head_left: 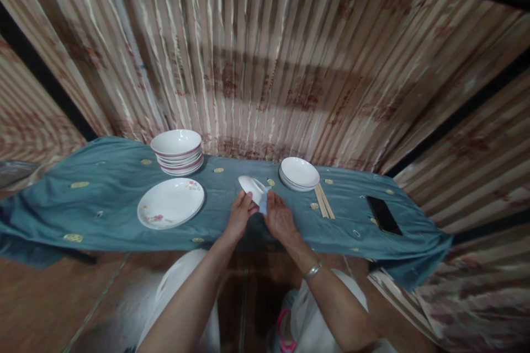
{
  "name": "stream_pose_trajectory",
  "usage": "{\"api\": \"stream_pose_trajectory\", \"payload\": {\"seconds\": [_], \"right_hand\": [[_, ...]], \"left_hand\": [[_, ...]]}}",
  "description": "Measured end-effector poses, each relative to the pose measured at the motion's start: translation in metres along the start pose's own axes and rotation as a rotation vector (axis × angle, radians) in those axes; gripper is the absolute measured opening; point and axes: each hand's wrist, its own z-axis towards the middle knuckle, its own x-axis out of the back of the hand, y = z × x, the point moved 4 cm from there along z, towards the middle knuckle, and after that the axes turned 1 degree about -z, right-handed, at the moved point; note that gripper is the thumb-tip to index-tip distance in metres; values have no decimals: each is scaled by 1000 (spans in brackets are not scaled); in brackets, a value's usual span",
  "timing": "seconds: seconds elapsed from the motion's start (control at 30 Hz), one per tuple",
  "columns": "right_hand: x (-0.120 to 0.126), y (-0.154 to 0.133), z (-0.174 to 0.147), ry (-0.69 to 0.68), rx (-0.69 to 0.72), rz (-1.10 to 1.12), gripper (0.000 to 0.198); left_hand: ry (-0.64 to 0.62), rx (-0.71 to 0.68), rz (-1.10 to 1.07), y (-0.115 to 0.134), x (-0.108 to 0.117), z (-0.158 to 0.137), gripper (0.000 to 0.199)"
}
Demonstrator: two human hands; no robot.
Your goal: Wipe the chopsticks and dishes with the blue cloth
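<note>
My left hand [243,208] grips a small white dish [250,187], which is tilted on its side above the table's middle. Against the dish's right edge, my right hand [279,213] presses a light blue cloth [263,202] between closed fingers. Whether the dish is a bowl or a saucer is hard to make out. To the right of my hands stands a short stack of white plates [300,172], with several wooden chopsticks [324,202] lying beside it. A larger floral plate [170,203] rests to the left.
A tall stack of white bowls with red rims [177,153] stands at the back left. A black phone [383,215] lies toward the right end of the teal tablecloth [232,231]. Pleated curtains [256,66] hang right behind the table, and dark poles run along both sides.
</note>
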Motion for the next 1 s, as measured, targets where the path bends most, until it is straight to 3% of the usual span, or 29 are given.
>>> {"api": "stream_pose_trajectory", "payload": {"seconds": [0.27,0.37,0.47,0.57,0.73,0.9,1.0], "right_hand": [[5,28,20,118,-181,132,49],[8,55,28,155,-401,292,38],[5,80,32,190,-623,633,17],[-1,88,31,194,-695,818,15],[-15,78,26,148,-748,1047,18],[-26,67,24,82,-828,1215,25],[-33,64,21,61,-887,1239,29]], "left_hand": [[-91,-52,58,1,2,-3,42],[-49,-74,100,2,9,-1,42],[4,-68,167,2,15,3,41],[62,-64,221,3,20,7,44],[175,21,185,1,33,5,52],[-31,221,4,-5,29,-9,35],[-88,232,-56,-2,27,-16,27]]}}
